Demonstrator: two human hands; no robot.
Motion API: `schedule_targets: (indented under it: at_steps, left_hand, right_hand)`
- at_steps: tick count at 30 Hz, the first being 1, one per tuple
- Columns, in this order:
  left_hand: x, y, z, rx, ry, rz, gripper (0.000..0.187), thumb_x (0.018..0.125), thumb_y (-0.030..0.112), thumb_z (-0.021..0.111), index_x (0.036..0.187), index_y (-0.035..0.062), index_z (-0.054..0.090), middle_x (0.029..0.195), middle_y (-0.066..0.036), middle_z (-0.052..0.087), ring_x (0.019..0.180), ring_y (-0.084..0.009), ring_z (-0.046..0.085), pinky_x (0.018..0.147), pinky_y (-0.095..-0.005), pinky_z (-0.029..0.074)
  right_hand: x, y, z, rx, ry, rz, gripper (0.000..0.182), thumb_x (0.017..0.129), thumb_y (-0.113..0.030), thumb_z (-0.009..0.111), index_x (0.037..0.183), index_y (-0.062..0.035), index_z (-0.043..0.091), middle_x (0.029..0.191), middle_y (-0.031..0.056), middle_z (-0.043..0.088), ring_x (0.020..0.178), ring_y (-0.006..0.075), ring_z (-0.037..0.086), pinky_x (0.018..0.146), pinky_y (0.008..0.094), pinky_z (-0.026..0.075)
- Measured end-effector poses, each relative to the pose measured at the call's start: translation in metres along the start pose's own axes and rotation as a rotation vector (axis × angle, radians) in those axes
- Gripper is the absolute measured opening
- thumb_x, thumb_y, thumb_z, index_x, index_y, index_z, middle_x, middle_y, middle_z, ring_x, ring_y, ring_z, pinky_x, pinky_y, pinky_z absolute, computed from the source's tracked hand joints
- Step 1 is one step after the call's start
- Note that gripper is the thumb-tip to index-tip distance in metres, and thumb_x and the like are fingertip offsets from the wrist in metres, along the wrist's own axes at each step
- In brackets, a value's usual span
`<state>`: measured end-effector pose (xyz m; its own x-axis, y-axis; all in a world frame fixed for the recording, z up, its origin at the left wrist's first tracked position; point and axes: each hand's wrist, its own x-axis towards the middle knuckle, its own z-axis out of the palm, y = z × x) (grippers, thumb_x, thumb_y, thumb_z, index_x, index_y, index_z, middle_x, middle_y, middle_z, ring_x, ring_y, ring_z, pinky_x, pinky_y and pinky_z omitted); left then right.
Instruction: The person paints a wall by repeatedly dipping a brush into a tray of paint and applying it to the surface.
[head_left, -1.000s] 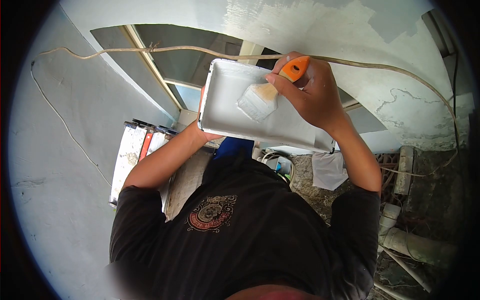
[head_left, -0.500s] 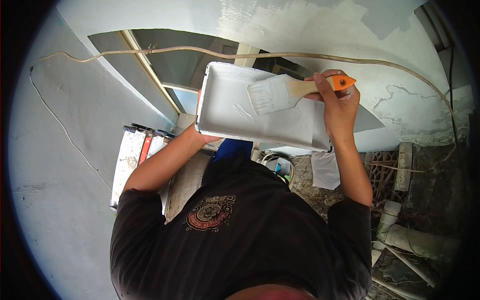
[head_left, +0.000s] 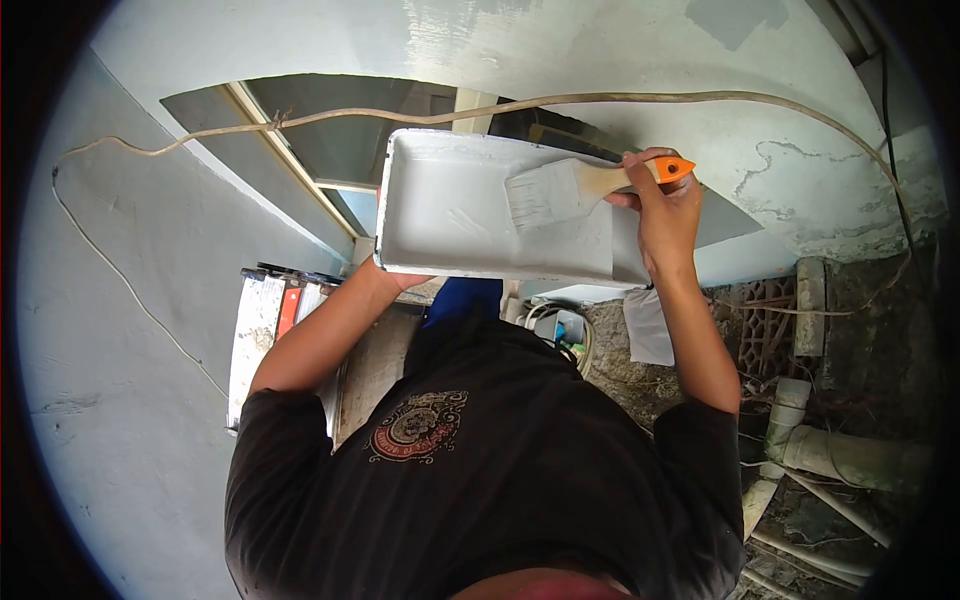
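Observation:
A white paint tray (head_left: 430,205) with a dark, chipped rim is held up in front of my body, a layer of pale paint inside. My left hand (head_left: 408,279) grips it at the near left corner, with most of its fingers hidden underneath. In my right hand (head_left: 668,215) is a wide paintbrush (head_left: 548,196) with a wooden handle and orange end, pinched by the handle. Its paint-coated bristles point left over the tray's middle. Short streaks mark the paint left of the bristles. White paint smears show on my right fingers.
A cable (head_left: 560,98) loops across beyond the tray, in front of a framed window (head_left: 330,130) and a patchy wall (head_left: 600,45). Beside my left arm stands a paint-splattered ladder (head_left: 262,320). Pipes (head_left: 850,457) lie low at right, and a bucket (head_left: 560,328) stands below.
The tray has shifted slightly left in view. The brush has moved a little to the right relative to the tray. Both hands keep their holds.

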<state>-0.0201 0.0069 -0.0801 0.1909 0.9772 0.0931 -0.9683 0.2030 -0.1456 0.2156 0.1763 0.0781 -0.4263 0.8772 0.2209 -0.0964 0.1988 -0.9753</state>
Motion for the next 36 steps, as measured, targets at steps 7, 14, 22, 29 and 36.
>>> schedule_targets:
  at_steps: [7,14,22,29,36]
  left_hand:
    - [0.0,-0.001,0.004,-0.01,0.036,0.018,0.103,0.085,0.086,0.046,0.158,0.0148,0.037,0.158,-0.015,0.043,0.143,-0.0385,0.043,0.119,-0.0614,0.031]
    - [0.006,-0.003,0.013,0.231,0.123,0.087,0.06,0.104,0.046,0.045,0.15,0.0083,0.047,0.148,-0.014,0.054,0.134,-0.0331,0.054,0.116,-0.0536,0.041]
    - [0.011,-0.003,0.011,0.343,-0.093,-0.053,0.067,0.1,0.054,0.045,0.151,0.0102,0.046,0.15,-0.014,0.052,0.136,-0.0341,0.052,0.117,-0.0557,0.038]
    - [0.012,-0.005,0.009,0.365,-0.153,-0.058,0.073,0.097,0.06,0.045,0.152,0.0119,0.046,0.151,-0.014,0.051,0.138,-0.0351,0.05,0.117,-0.0574,0.035]
    - [0.011,-0.001,0.009,0.281,-0.073,-0.04,0.079,0.093,0.066,0.045,0.153,0.0136,0.046,0.153,-0.013,0.049,0.139,-0.036,0.048,0.118,-0.0592,0.033]
  right_hand:
    - [-0.007,-0.009,-0.016,0.136,0.081,0.056,0.012,0.096,-0.008,0.07,0.102,-0.0005,0.062,0.096,0.0096,0.066,0.076,0.0124,0.068,0.065,0.0285,0.066]
    - [-0.031,-0.053,-0.02,0.413,0.042,0.005,0.018,0.1,-0.011,0.067,0.109,0.0031,0.062,0.106,0.0186,0.069,0.079,0.0174,0.073,0.073,0.0288,0.067]
    - [0.014,-0.158,-0.02,0.555,0.043,-0.362,0.025,0.102,-0.017,0.064,0.116,0.0034,0.061,0.114,0.0214,0.069,0.088,0.0192,0.074,0.084,0.0329,0.066]
    - [0.083,-0.333,-0.029,-0.091,0.132,-1.279,0.014,0.098,-0.01,0.068,0.105,0.003,0.068,0.106,0.017,0.073,0.095,0.0218,0.072,0.084,0.0323,0.063]
    - [0.12,-0.42,0.0,-0.923,0.089,-1.806,0.008,0.092,-0.005,0.074,0.093,0.0013,0.069,0.087,0.0098,0.071,0.081,0.0133,0.066,0.073,0.0288,0.053]
